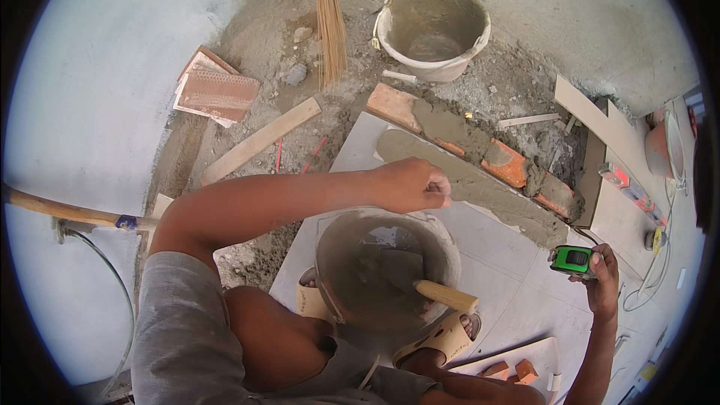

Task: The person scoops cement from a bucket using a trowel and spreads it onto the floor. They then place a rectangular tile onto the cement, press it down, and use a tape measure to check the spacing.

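My right hand (pixel 604 285) grips a green and black tape measure (pixel 574 259) at the right, beside the end of a brick row. Stretched across the middle, my left hand (pixel 412 185) is closed with its fingertips pinched; what they hold, if anything, I cannot make out. Just beyond it runs a bed of wet mortar (pixel 469 180), along a row of red bricks (pixel 504 163) smeared with mortar. Below my left hand, between my feet, stands a mortar bucket (pixel 324 255). A trowel with a wooden handle (pixel 446 295) rests in it, its blade partly in the mix.
Another bucket (pixel 480 43) stands at the back near a broom (pixel 328 26). Stacked tiles (pixel 219 95) and a wooden plank (pixel 262 139) lie on the rubble at left. At right are a spirit level (pixel 634 193) and board pieces; brick pieces (pixel 526 371) sit in a tray below.
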Demonstrator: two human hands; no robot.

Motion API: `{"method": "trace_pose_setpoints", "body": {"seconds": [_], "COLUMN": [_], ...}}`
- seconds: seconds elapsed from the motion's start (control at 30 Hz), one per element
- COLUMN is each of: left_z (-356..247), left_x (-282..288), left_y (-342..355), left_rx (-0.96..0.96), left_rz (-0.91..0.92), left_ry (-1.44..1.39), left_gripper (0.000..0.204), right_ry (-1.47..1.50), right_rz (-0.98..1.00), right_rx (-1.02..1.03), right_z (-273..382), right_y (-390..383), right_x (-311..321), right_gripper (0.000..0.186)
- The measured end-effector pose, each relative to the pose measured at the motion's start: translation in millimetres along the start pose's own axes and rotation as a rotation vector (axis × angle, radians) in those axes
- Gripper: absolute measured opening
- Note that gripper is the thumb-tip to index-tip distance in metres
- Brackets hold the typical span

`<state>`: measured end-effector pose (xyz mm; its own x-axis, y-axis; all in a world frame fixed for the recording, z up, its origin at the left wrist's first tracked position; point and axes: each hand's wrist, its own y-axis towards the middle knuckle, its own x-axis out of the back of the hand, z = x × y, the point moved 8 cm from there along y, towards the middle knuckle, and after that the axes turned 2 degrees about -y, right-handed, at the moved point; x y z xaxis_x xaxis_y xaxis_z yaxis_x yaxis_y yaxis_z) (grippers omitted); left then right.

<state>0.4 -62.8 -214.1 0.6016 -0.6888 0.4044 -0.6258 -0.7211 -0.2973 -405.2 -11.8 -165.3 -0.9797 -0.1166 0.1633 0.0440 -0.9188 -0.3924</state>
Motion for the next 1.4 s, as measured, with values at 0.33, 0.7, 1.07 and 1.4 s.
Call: {"method": "trace_pose_setpoints", "body": {"seconds": [0.33, 0.7, 1.07, 1.4], "left_z": [-33, 65, 279, 288], "left_x": [-28, 12, 96, 89], "left_y": [-4, -18, -88, -74], "left_rx": [-0.055, 0.142, 0.496, 0.480], "left_rz": [0.048, -0.112, -0.681, -0.793], "left_ry": [-1.171, -0.903, -0.626, -0.409], "left_gripper": [0.047, 0.035, 0.033, 0.032], "right_ry": [0.040, -0.577, -1.212, -1.311], "right_rz": [0.403, 0.601, 0.318, 0.227], "right_rx": [-0.040, -0.288, -0.614, -0.511], "right_z": [74, 37, -107, -112], "right_y": [39, 79, 80, 73], "right_x": [-209, -278, -119, -129], "right_gripper": [0.059, 0.049, 0.062, 0.059]}}
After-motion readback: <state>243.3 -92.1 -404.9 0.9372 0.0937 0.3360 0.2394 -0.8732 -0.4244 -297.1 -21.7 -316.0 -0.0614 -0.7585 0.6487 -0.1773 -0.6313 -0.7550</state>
